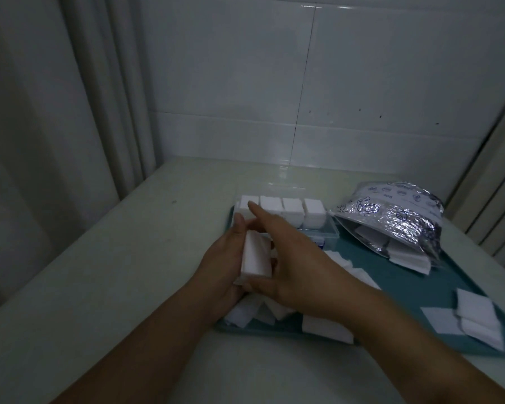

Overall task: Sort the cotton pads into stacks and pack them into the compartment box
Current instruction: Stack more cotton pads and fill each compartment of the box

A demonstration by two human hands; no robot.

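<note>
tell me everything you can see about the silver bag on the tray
The silver bag is a crinkled, shiny foil pouch with blue printed drawings and small text. It lies on its side on the teal tray, right of the clear compartment box, its mouth open toward the person. White cotton pads spill from the opening. Neither hand touches it.

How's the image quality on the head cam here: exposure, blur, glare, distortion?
Head view: dim and underexposed, with a grey-green cast. The right hand and left hand are slightly motion-blurred around the stack of cotton pads. Specular glare on the foil bag and the compartment box. Wide-angle bowing bends the wall edges at the frame sides.
</note>
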